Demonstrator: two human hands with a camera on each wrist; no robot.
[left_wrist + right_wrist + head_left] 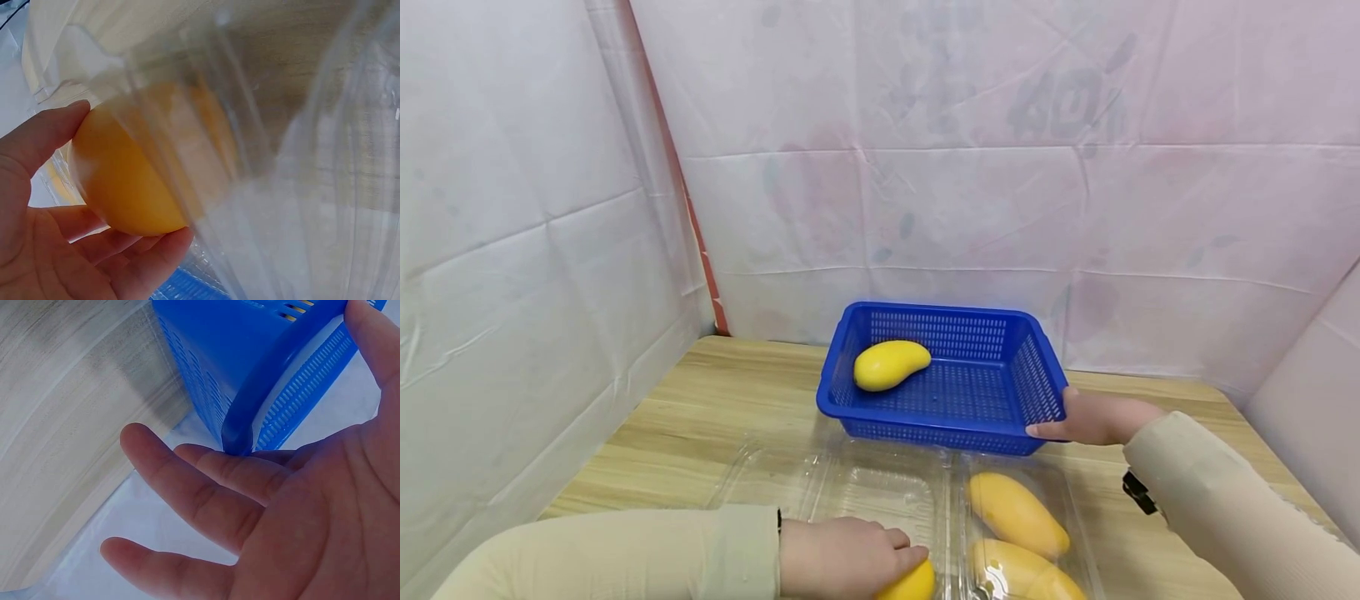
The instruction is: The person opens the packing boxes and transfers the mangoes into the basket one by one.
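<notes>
My left hand (850,554) grips a yellow mango (912,582) at the near edge, over a clear plastic clamshell box (880,492). In the left wrist view, thumb and fingers curve round the mango (144,162), and clear plastic overlaps its far side. My right hand (1093,417) is at the right end of a blue basket (925,425). The right wrist view has its thumb on the basket rim (275,369) and a finger passing behind it, the other fingers spread loosely. One yellow mango (889,365) lies at the left inside the basket.
Two mangoes (1018,515) lie in the clear plastic section at the right, by the near edge. Pale printed sheeting (962,208) hangs behind the wooden table (700,417) and along both sides. The basket stands near the back edge.
</notes>
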